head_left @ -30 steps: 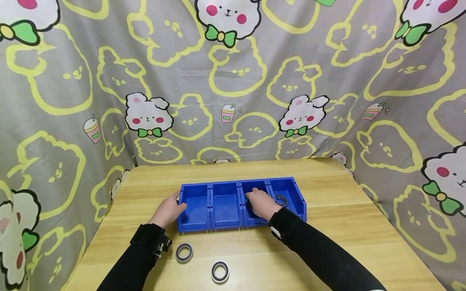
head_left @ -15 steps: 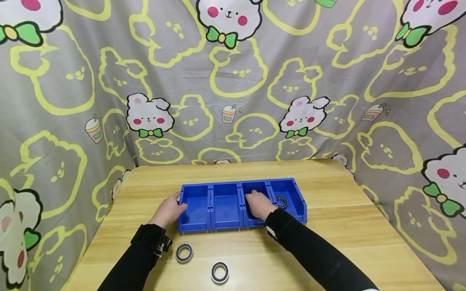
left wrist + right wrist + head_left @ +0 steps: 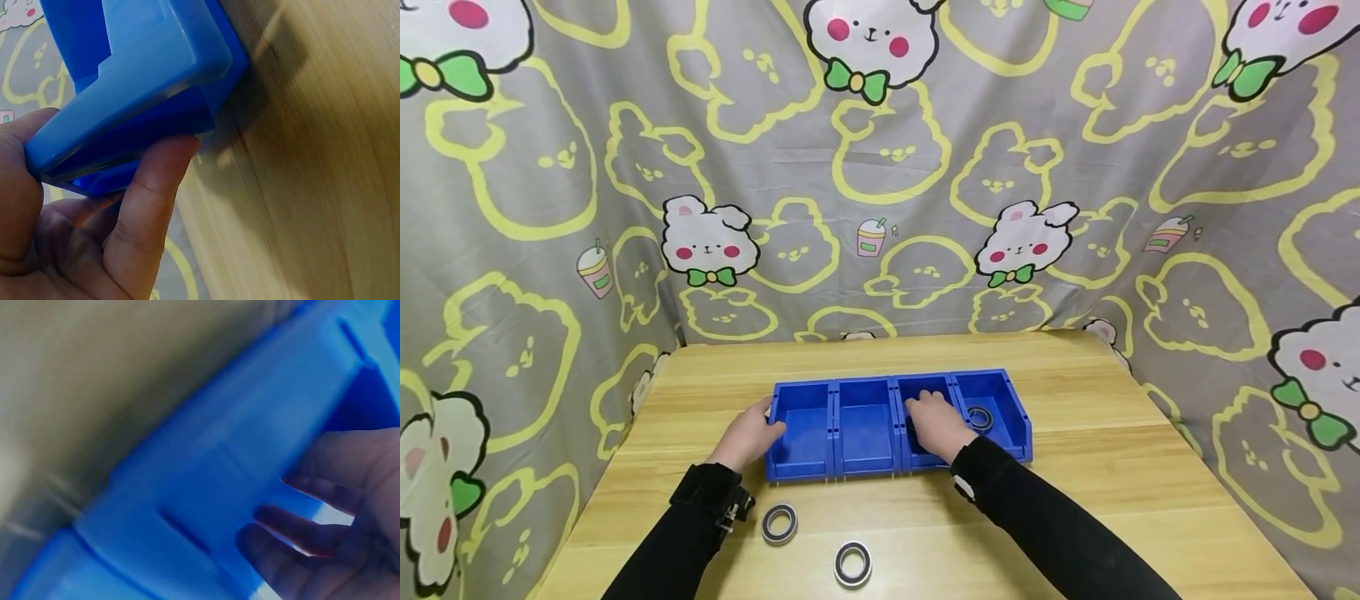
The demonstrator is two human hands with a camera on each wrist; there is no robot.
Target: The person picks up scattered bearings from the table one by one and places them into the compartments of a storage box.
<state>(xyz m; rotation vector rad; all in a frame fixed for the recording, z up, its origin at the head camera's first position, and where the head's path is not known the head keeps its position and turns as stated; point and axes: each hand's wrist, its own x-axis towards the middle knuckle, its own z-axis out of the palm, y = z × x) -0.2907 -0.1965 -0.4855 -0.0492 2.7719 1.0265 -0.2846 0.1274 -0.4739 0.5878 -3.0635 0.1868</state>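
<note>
A row of joined blue bins (image 3: 865,427) stands on the table. My left hand (image 3: 748,433) grips the left end wall of the row; in the left wrist view, the thumb and fingers lie on either side of the blue bin edge (image 3: 144,69). My right hand (image 3: 936,423) reaches down into the third bin from the left, its fingertips partly hidden there in the head view. The right wrist view shows its bent fingers (image 3: 281,550) close to the blue wall; I cannot tell whether they hold anything. In the rightmost bin lies a ball bearing (image 3: 980,419).
Two more ring-shaped bearings, one left (image 3: 779,524) and one right (image 3: 853,564), lie on the wooden table (image 3: 1120,467) in front of the bins. A patterned curtain (image 3: 820,167) surrounds the table at the back and sides.
The right forearm shifts slightly while its hand stays in the third bin. My left hand, the bins and the visible bearings stay in place.
</note>
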